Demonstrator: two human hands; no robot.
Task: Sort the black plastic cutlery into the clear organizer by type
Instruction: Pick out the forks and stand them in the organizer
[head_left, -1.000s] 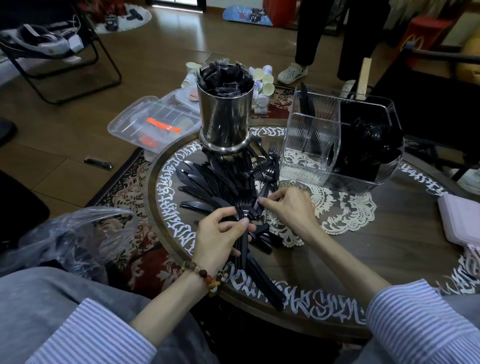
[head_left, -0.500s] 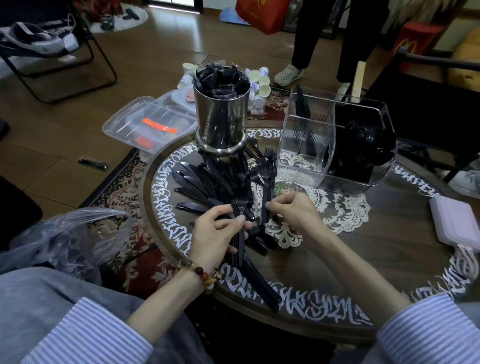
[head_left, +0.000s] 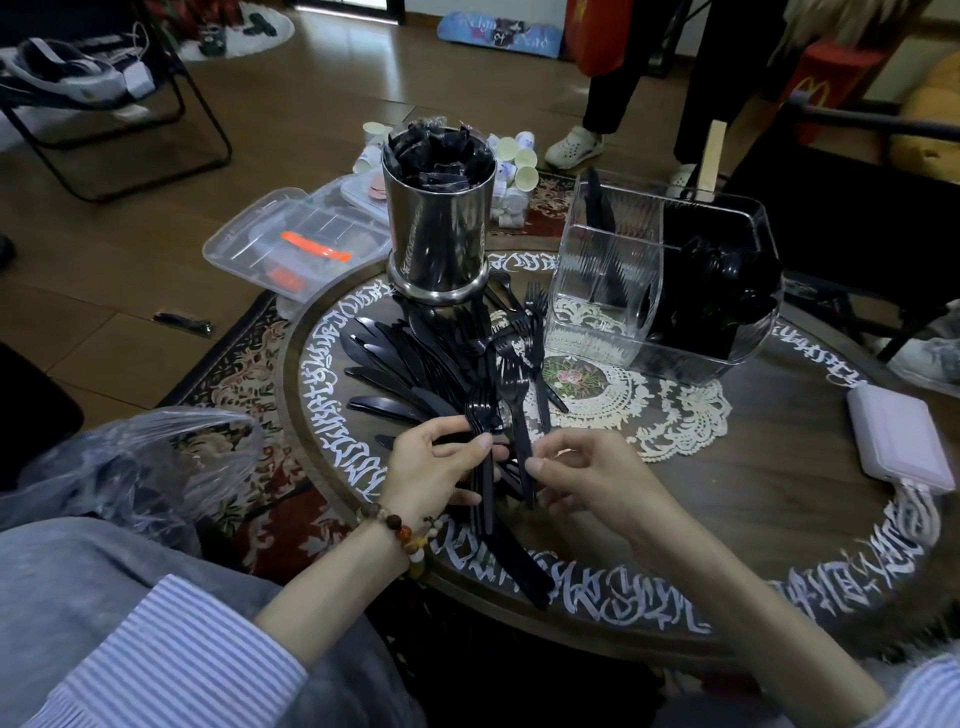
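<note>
Round table (head_left: 779, 519), dark wood with white script around its rim, carrying all the task items. Clear organizer (head_left: 613, 291) at far right of centre: its right compartment is dense with black cutlery, its left compartment holds only a few upright pieces. Steel canister (head_left: 439, 234) at far centre, packed with black wrapped items. Loose pile of black cutlery (head_left: 415, 364) fanned across the table from the canister toward the near edge, knives on the left, forks (head_left: 524, 332) on the right beside the organizer.

Left hand (head_left: 436, 467), near centre: thumb and fingers closed round a small bundle of forks (head_left: 480, 415), tines pointing far, handles running down toward the near rim. Right hand (head_left: 582, 473), just beside it: fingertips pinching a single fork (head_left: 514, 405) by its handle. A second ago this hand lay further in, fingers down among the pile; half a second ago it was drawing a piece clear. Now the fork stands free of the pile and alongside the left-hand bundle, tines level with it.

Reading: one more fork appears to have been separated and is about to join the bundle. The sort is partly done; most knives and many forks are yet to be placed.
</note>
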